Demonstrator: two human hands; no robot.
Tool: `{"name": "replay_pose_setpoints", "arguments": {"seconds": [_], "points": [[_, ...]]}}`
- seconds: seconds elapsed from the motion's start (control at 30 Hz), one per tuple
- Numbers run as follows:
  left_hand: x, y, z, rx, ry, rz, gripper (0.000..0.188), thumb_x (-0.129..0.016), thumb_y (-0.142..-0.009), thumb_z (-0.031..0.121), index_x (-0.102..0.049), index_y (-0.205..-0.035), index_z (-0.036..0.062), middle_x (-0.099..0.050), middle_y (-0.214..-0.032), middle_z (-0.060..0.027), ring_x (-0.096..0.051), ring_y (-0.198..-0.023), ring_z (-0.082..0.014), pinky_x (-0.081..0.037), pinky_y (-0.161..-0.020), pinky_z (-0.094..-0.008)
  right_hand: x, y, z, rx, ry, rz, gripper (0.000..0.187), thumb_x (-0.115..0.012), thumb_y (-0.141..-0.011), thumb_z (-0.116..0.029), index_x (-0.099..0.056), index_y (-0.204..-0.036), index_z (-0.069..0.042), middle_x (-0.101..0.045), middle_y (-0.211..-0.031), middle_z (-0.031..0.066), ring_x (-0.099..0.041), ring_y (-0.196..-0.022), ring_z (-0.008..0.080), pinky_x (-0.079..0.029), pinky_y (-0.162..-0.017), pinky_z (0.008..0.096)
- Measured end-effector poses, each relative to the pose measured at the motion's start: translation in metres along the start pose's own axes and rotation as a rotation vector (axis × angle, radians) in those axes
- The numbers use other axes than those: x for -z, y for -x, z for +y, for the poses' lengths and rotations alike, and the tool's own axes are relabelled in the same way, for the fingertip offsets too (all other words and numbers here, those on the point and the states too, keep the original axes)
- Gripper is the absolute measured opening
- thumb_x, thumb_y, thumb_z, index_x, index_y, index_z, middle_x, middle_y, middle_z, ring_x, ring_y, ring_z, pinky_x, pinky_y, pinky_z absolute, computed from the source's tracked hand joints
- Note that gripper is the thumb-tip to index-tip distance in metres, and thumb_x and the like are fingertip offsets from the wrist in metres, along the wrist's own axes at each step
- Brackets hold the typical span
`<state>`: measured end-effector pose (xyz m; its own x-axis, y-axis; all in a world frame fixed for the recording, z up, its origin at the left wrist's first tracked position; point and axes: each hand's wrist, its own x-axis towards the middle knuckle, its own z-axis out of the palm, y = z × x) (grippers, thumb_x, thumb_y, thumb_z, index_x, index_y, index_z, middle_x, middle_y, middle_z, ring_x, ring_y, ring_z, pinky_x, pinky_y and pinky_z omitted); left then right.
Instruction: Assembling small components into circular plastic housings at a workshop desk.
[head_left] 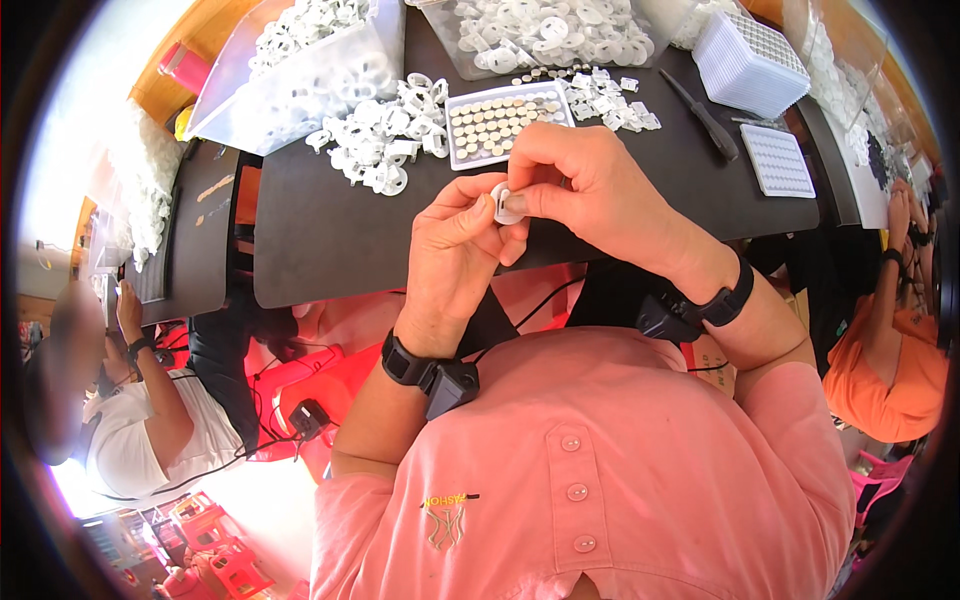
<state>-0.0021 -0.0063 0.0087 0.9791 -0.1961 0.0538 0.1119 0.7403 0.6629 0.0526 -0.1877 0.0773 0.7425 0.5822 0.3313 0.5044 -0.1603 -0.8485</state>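
Above the near edge of the dark table, my two hands meet at a small round white plastic part point(504, 213). My left hand point(450, 240) is closed, gripping the part between thumb and fingers. From the other side my right hand point(590, 185) pinches at the same part, thumb and forefinger pressed on its face. Whether a smaller piece sits under those fingertips is hidden. Just beyond the hands lies a shallow white tray point(449, 130) with rows of silvery button cells point(495, 125). Left of it is a heap of white plastic parts point(385, 140).
Bins of white parts point(222, 105) point(480, 65) stand at the back. Small white pieces point(610, 100) lie right of the tray. Farther right are a dark-handled tool point(712, 125), stacked trays point(750, 70) and a single tray point(780, 160). Other people sit left and right.
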Motion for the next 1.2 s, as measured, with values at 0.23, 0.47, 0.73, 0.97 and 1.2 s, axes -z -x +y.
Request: {"name": "replay_pose_setpoints", "arguments": {"seconds": [0.23,0.47,0.73,0.97,1.2], "points": [[-0.008,0.001,0.004,0.032,0.015,0.046,0.023,-0.062,-0.098,0.012,-0.063,-0.116,-0.0030,-0.068,-0.098,-0.0129,-0.066,-0.077,-0.0213,-0.045,-0.059,-0.0306,-0.001,-0.001,-0.003,0.118,0.112,0.008,0.016,-0.069,-0.078,-0.007,-0.054,-0.075,-0.004,-0.057,-0.072,0.0103,-0.057,-0.065,0.0305,-0.044,-0.059,0.0402],[-0.007,0.000,0.004,0.039,0.008,0.038,0.024,-0.061,-0.098,0.011,-0.062,-0.117,-0.0034,-0.068,-0.099,-0.0131,-0.066,-0.077,-0.0213,-0.046,-0.059,-0.0310,0.002,-0.006,-0.004,0.167,0.215,-0.011,0.017,-0.070,-0.077,-0.011,-0.055,-0.074,-0.005,-0.057,-0.072,0.0105,-0.058,-0.068,0.0337,-0.045,-0.061,0.0429],[-0.004,-0.001,0.002,0.023,-0.008,0.024,0.025,-0.063,-0.098,0.018,-0.063,-0.116,0.0005,-0.068,-0.100,-0.0135,-0.065,-0.079,-0.0248,-0.043,-0.056,-0.0302,0.004,-0.007,-0.003,-0.117,-0.020,-0.108,0.015,-0.070,-0.078,-0.009,-0.057,-0.078,-0.003,-0.060,-0.069,0.0088,-0.058,-0.062,0.0232,-0.044,-0.059,0.0367],[-0.005,0.000,0.002,0.008,-0.005,0.021,0.026,-0.063,-0.099,0.018,-0.063,-0.117,-0.0002,-0.067,-0.100,-0.0140,-0.064,-0.079,-0.0246,-0.044,-0.057,-0.0303,0.006,-0.013,0.002,-0.232,-0.212,-0.127,0.016,-0.072,-0.083,-0.003,-0.058,-0.090,-0.004,-0.062,-0.074,-0.0007,-0.058,-0.063,0.0071,-0.043,-0.057,0.0221],[-0.008,-0.002,0.002,0.013,-0.065,0.045,0.026,-0.061,-0.100,0.020,-0.062,-0.115,-0.0014,-0.065,-0.099,-0.0149,-0.064,-0.078,-0.0241,-0.042,-0.055,-0.0307,0.010,-0.018,0.009,-0.391,-0.428,-0.208,0.019,-0.074,-0.081,-0.005,-0.061,-0.095,-0.007,-0.062,-0.076,-0.0018,-0.056,-0.061,0.0051,-0.038,-0.052,0.0203]]}}
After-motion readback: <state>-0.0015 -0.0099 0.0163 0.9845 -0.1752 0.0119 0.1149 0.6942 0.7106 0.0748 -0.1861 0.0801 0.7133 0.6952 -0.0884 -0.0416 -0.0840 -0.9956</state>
